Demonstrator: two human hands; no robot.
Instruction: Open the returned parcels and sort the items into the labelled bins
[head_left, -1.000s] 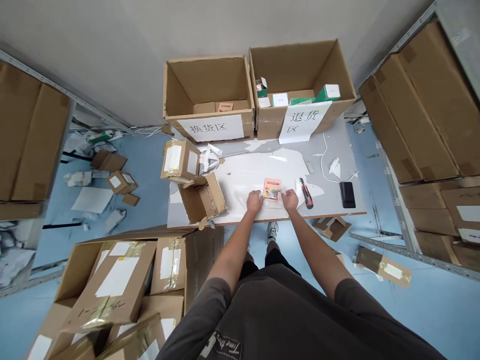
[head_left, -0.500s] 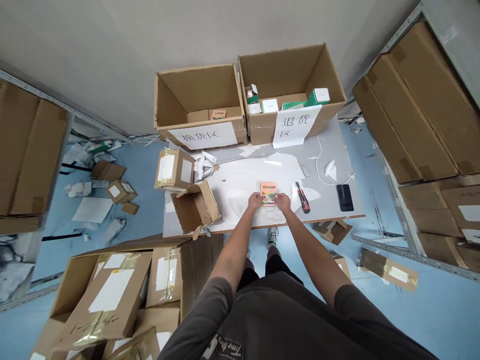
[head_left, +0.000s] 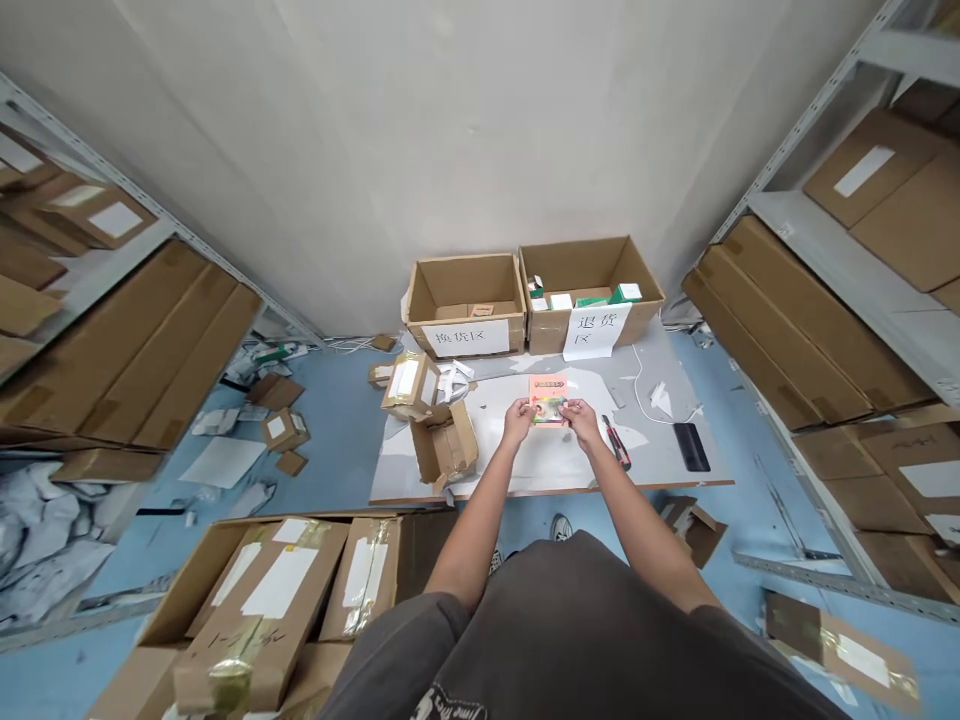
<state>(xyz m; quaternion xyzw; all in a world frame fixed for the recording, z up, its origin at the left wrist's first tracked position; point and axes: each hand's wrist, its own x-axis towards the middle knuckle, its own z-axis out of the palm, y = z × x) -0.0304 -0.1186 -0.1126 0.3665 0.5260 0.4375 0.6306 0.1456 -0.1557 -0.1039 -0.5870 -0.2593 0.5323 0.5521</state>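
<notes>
Both my hands hold a small flat pink packet (head_left: 548, 398) with a colourful picture, lifted a little above the white table (head_left: 525, 465). My left hand (head_left: 517, 420) grips its lower left corner and my right hand (head_left: 579, 418) grips its lower right corner, fingers closed on it. An opened, empty-looking cardboard box (head_left: 444, 448) lies on its side to the left of my hands. A red utility knife (head_left: 616, 441) lies on the table just right of my right hand.
Two open cartons with paper labels stand at the table's far edge, the left one (head_left: 465, 300) nearly empty, the right one (head_left: 591, 290) with small green-and-white boxes. A black phone (head_left: 691, 446) and white cable lie right. Taped parcels (head_left: 270, 590) are piled at lower left; shelves of cartons flank both sides.
The packet has been lifted off the table with both hands closed on it. The camera has tilted up and back, so the table looks smaller and farther.
</notes>
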